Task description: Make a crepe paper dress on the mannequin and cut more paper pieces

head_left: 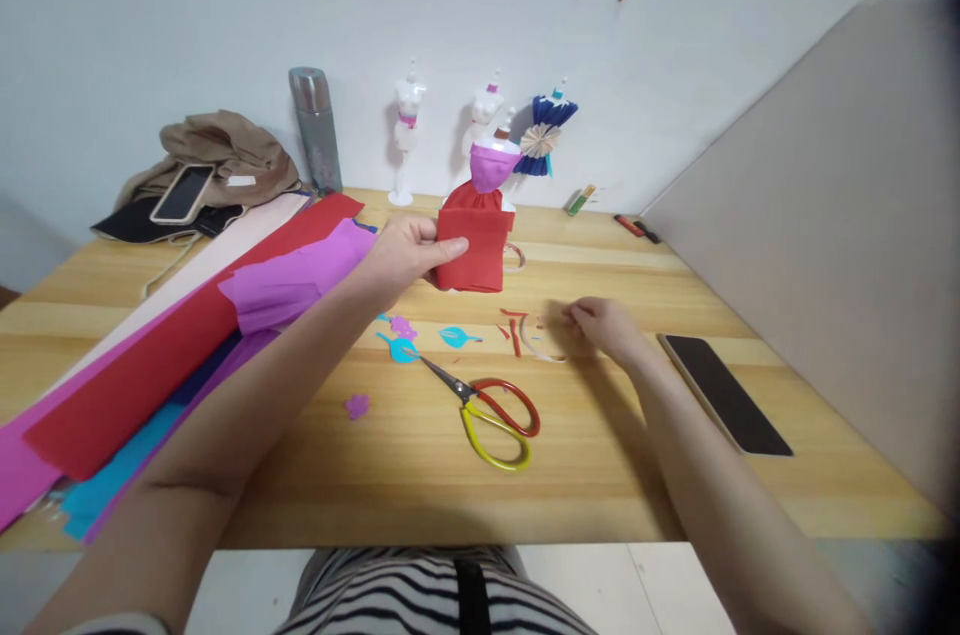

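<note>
My left hand (405,253) pinches a folded square of red crepe paper (480,265) by its left edge, thumb on top. Right behind the square stands a small white mannequin with a purple top (495,167) and red gathered paper below it. My right hand (604,325) hovers over the table with its fingers pinched, slightly blurred; whatever is between them is too small to tell. Beside it lie a thin pale strip (534,343) and several red paper scraps (514,337). Scissors (461,389) with one red and one yellow handle lie nearer to me, blades parted a little or shut, unclear.
Blue leaf cutouts (454,337) and a purple flower cutout (358,405) lie mid-table. Crepe paper sheets (187,345) fill the left side, near a flask (315,130) and a phone on cloth (184,193). Other mannequins (407,115) stand at the wall; another phone (724,393) lies right.
</note>
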A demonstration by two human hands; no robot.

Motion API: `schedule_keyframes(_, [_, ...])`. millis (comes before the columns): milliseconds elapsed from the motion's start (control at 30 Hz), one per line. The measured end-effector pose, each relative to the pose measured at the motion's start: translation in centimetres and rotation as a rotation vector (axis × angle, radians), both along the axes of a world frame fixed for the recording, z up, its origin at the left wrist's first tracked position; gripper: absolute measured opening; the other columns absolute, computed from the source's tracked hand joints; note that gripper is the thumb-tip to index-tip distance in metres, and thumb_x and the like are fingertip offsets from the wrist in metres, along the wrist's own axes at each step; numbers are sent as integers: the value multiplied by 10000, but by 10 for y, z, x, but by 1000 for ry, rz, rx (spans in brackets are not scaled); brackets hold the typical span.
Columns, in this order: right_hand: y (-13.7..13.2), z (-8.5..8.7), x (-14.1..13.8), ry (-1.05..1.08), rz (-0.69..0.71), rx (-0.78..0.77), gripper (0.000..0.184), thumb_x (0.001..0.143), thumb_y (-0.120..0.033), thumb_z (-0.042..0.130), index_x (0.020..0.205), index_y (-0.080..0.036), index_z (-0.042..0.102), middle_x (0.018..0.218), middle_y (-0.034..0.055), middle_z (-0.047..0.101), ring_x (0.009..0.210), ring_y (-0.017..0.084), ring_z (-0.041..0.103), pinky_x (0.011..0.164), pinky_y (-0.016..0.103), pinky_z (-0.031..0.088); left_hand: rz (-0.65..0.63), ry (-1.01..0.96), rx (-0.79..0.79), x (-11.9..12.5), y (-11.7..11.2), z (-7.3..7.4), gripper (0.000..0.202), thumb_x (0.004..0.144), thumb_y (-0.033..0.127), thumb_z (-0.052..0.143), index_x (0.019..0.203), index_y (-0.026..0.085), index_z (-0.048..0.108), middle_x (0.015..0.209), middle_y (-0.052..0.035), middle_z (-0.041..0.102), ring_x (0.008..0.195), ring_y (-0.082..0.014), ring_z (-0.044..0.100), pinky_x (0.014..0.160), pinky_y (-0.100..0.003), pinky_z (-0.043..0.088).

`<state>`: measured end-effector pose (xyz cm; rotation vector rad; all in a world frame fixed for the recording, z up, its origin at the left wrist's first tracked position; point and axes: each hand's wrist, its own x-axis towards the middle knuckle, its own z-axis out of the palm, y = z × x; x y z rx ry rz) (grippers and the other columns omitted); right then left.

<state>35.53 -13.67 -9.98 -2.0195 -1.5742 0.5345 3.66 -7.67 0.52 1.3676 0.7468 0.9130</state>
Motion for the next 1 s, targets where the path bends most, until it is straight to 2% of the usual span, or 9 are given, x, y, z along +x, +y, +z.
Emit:
schedule_keyframes(100, [-6,-1,-8,22,66,27,168,793,-236,569,732,-181,714,694,83,729,627,196,649,623,320,510,-13,-10,13,-1,2,-1,169,732,268,757,783,108,740,657,-46,701,604,-150,655,578,-249,514])
schedule_keyframes(233, [-9,5,-40,67,199,59,261,830,-280,529,887,-160,753,780,75,744,711,201,668,690,336,538,9,7,2,-3,2,0,182,737,274,755,818,111,737,705,-48,718,663,-162,678,648,-272,542])
schedule_keyframes(367, [-10,17,-78,43,337,96,137,782,-261,655,858,-192,747,837,68,724,763,204,650,728,330,513,51,-6,18,-5,-1,6,141,761,253,737,782,115,723,692,-44,717,628,-152,659,606,-260,522])
schedule_keyframes(500, [-11,19,-110,-138,557,83,155,813,-216,700,964,-207,737,918,72,701,769,188,633,716,311,472,72,-31,17,-7,-2,10,89,773,191,711,745,106,713,681,-47,716,601,-143,646,576,-252,507])
schedule_keyframes(600, [-5,15,-129,-201,585,74,108,819,-146,663,893,-201,720,944,81,702,795,198,635,709,303,453,67,-43,20,-6,0,10,79,780,178,705,755,104,717,680,-40,713,591,-141,646,578,-254,508])
schedule_keyframes(700, [8,9,-147,-179,579,61,137,823,-108,602,763,-188,696,826,78,709,752,204,641,685,302,442,53,-56,6,-6,2,9,75,788,164,702,805,96,728,682,-39,715,604,-151,658,607,-270,522])
schedule_keyframes(767, [19,7,-158,-142,595,54,160,838,-125,580,762,-185,708,779,65,718,728,200,649,681,302,456,49,-57,-4,-7,2,10,68,792,147,692,804,87,721,666,-42,706,609,-160,664,638,-291,533])
schedule_keyframes(900, [30,15,-162,64,627,97,249,882,-164,521,996,-182,742,894,44,754,765,172,666,717,293,505,70,-44,59,-10,-1,14,104,799,198,707,783,95,704,649,-40,683,629,-173,670,663,-304,530])
schedule_keyframes(1000, [20,24,-147,144,777,75,210,886,-213,547,887,-180,754,790,40,727,698,172,649,675,301,510,77,-34,94,-12,-2,16,119,808,223,710,769,112,701,653,-29,686,621,-166,668,638,-288,521])
